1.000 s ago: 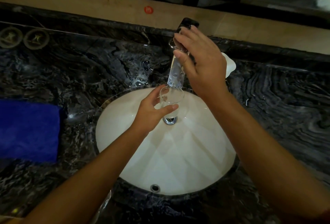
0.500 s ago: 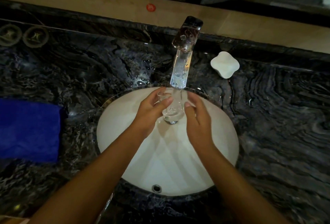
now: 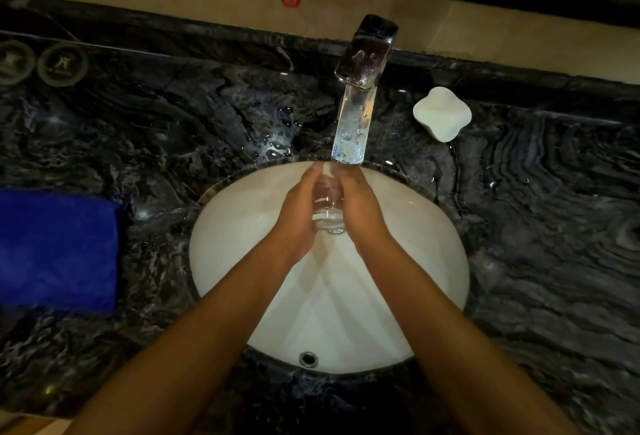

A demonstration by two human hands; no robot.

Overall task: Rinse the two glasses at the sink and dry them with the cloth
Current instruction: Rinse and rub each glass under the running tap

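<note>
While under faucet (image 3: 353,123), glass (image 3: 326,207) clasped between left hand (image 3: 299,207), right hand (image 3: 360,207) fingers.

Our bare forearms reach fwd & converge; left hand (image 3: 298,216) & right hand (image 3: 360,207) face each other, palms inward, fingers curled, clasping.

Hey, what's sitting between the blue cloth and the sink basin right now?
Nothing: in the head view only bare, wet, dark marble countertop separates the blue cloth from the white sink basin.
</note>
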